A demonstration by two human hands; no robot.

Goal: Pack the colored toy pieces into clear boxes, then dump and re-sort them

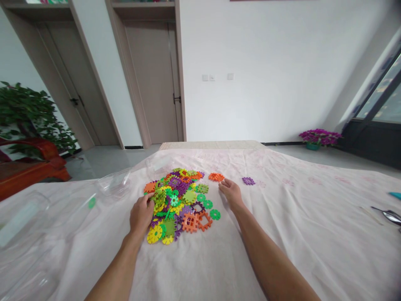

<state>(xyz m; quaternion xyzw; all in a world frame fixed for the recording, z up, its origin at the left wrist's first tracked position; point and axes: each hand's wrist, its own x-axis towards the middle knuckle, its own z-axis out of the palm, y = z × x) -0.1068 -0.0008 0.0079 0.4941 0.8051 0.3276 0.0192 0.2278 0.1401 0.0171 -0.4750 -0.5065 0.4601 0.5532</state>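
A heap of colourful plastic interlocking pieces [183,196], some square with notched edges and some round like flowers, lies on the cloth before me. At the heap's left side, my left hand [141,214] has its bent fingertips closed on the edge of an olive-green notched piece [159,197]. My right hand [231,192] rests on the cloth right of the heap, fingers slightly curled and apart, with nothing visible in them. Just beyond its fingertips sits a small stack of orange square pieces [215,177]. Farther right, a purple square piece [248,181] lies alone.
Clear plastic containers [114,184] stand on the left of the white tablecloth [300,234]; a green round piece [92,203] lies by them. At the right edge are glasses [391,215] and a teal object [396,195]. A wooden chair [40,161] stands beyond the left edge.
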